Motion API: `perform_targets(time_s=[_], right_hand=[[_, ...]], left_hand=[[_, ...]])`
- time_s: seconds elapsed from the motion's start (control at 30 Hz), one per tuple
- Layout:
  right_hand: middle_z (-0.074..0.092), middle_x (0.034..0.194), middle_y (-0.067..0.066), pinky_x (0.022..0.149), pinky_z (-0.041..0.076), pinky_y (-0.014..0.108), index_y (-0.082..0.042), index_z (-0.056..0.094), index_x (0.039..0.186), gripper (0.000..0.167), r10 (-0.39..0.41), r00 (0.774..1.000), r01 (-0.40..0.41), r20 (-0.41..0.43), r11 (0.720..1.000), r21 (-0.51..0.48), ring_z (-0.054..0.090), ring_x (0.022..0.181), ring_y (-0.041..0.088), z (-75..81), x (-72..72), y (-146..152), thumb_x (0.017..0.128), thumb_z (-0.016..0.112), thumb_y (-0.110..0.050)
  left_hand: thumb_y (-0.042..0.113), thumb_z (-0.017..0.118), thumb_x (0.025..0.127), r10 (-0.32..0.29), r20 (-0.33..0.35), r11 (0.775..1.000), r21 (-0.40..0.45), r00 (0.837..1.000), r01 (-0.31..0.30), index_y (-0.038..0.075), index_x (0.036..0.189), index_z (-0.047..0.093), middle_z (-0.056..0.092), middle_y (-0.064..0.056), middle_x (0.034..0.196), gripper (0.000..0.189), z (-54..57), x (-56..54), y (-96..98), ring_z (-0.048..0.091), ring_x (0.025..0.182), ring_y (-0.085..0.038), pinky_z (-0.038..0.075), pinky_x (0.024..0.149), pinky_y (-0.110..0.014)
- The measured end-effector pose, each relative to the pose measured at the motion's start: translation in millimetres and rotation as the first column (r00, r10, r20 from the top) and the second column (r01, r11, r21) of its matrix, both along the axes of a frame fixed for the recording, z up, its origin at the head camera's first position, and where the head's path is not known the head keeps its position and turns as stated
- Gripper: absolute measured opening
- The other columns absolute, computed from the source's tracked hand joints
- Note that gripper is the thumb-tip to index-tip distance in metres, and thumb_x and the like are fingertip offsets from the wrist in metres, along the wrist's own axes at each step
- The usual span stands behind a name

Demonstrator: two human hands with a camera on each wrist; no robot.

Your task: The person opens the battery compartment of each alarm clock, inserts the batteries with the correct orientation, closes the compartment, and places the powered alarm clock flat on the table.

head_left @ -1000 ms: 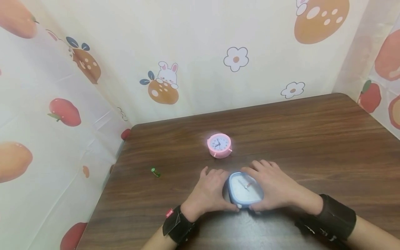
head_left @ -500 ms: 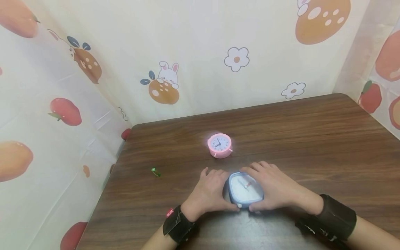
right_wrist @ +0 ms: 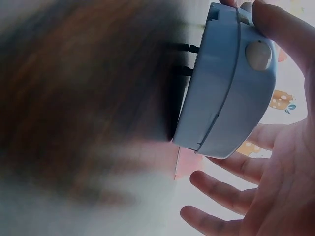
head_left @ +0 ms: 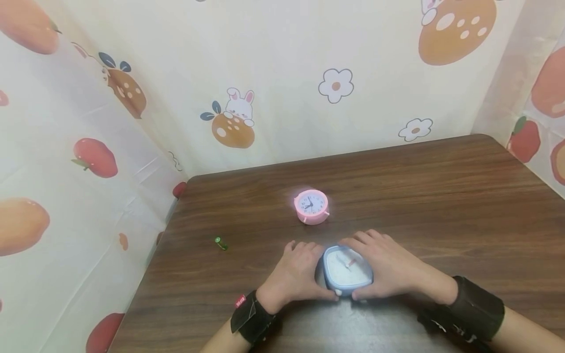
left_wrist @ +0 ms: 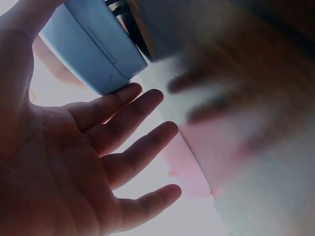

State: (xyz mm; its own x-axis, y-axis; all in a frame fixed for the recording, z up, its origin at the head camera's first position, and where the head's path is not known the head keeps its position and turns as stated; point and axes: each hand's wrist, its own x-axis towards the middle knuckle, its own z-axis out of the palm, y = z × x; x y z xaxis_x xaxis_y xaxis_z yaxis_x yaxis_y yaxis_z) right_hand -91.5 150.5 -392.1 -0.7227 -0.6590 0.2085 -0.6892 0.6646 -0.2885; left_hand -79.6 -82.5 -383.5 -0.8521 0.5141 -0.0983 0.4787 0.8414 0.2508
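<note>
**Blue clock boxed in between two hands, face up**

Position is what matters here, I'd say: the blue clock (head_left: 348, 267) is low on the table (head_left: 419, 196), straight between the left hand (head_left: 295, 272) and the right hand (head_left: 388, 267). From the left fingers it lies to the right; from the right fingers, to the left. Neither hand is clearly nearer, though the right one overlaps more of the rim and leaves less gap at the palm.

Fingers: both hands hold the clock in a wide thumb-to-forefinger span, thumbs on the near side, forefingers on the far side. Left wrist view has the forefinger tip at the casing corner, other fingers fanned out clear of it. Right is much the same: thumb up by the cream foot (right_wrist: 259, 55), forefinger behind the casing, the rest loose. Can't tell how hard either one squeezes.

Long axis: none to speak of, it's a rounded square, footed edge toward the person. Back points down at the tabletop with two black knobs (right_wrist: 194, 48) sticking out; can't confirm whether they bear on the wood.

Looks: pale blue plastic, seam round the side, white dial. Glare washes out the numerals; one reddish hand shows.

Also there: pink clock (head_left: 311, 207) beyond the hands, small green cylinder (head_left: 221, 243) off to the left. Neither is touched.
</note>
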Motion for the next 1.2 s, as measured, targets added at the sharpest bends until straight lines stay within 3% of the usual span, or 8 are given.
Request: perform_targets(time_s=[0.1,0.3,0.53,0.7,0.9,1.2], right_hand=[[0.058,0.118,-0.003,0.081,0.046,0.043,-0.017,0.055,0.130,0.094,-0.002,1.000,0.002,-0.003,1.000,-0.002,0.051,0.102,0.016,-0.1,-0.5,0.9,0.055,0.078,-0.069],[0.061,0.117,-0.007,0.083,0.046,0.043,-0.021,0.056,0.128,0.077,-0.026,0.999,0.027,0.026,0.998,-0.054,0.053,0.105,0.014,1.5,-4.1,5.2,0.070,0.068,-0.070],[0.064,0.112,-0.008,0.084,0.048,0.045,-0.020,0.062,0.123,0.056,-0.049,0.997,0.057,0.065,0.990,-0.128,0.058,0.103,0.013,5.9,-14.0,13.2,0.080,0.069,-0.055],[0.064,0.114,-0.008,0.087,0.048,0.050,-0.021,0.063,0.120,0.047,-0.071,0.994,0.084,0.082,0.984,-0.159,0.059,0.108,0.016,4.9,-21.4,23.0,0.081,0.072,-0.046],[0.065,0.115,-0.005,0.087,0.049,0.050,-0.020,0.063,0.119,0.044,-0.078,0.994,0.093,0.077,0.974,-0.208,0.060,0.109,0.019,1.8,-28.5,30.4,0.079,0.076,-0.030],[0.065,0.117,-0.003,0.089,0.049,0.049,-0.017,0.062,0.121,0.047,-0.103,0.991,0.121,0.087,0.962,-0.246,0.059,0.111,0.019,2.2,-32.5,32.7,0.077,0.077,-0.024]], left_hand=[[0.070,0.077,0.061,-0.007,-0.008,1.000,-0.002,1.000,0.007,0.022,0.127,0.054,0.061,0.006,0.123,0.084,0.4,-1.1,-0.8,0.053,0.117,-0.015,0.034,0.107,-0.053],[0.065,0.080,0.060,-0.016,-0.027,1.000,-0.009,0.999,0.016,0.019,0.128,0.055,0.062,0.004,0.122,0.086,1.6,-5.9,-4.2,0.055,0.115,-0.016,0.042,0.101,-0.045],[0.054,0.082,0.066,0.051,0.005,0.997,0.053,0.999,-0.052,0.015,0.131,0.055,0.062,0.001,0.120,0.080,6.8,-14.4,-10.5,0.055,0.111,-0.016,0.047,0.097,-0.039],[0.052,0.082,0.067,0.094,0.012,0.991,0.093,0.995,-0.095,0.016,0.131,0.055,0.063,0.001,0.119,0.079,10.4,-19.2,-16.0,0.055,0.108,-0.015,0.049,0.094,-0.037],[0.049,0.084,0.067,0.184,0.086,0.962,0.189,0.979,-0.197,0.019,0.137,0.049,0.059,0.000,0.130,0.084,14.2,-22.0,-23.0,0.054,0.114,-0.016,0.049,0.097,-0.040],[0.050,0.083,0.068,0.281,0.126,0.913,0.270,0.952,-0.305,0.019,0.140,0.045,0.053,-0.001,0.138,0.087,17.1,-26.9,-40.4,0.052,0.124,-0.018,0.047,0.100,-0.046]])
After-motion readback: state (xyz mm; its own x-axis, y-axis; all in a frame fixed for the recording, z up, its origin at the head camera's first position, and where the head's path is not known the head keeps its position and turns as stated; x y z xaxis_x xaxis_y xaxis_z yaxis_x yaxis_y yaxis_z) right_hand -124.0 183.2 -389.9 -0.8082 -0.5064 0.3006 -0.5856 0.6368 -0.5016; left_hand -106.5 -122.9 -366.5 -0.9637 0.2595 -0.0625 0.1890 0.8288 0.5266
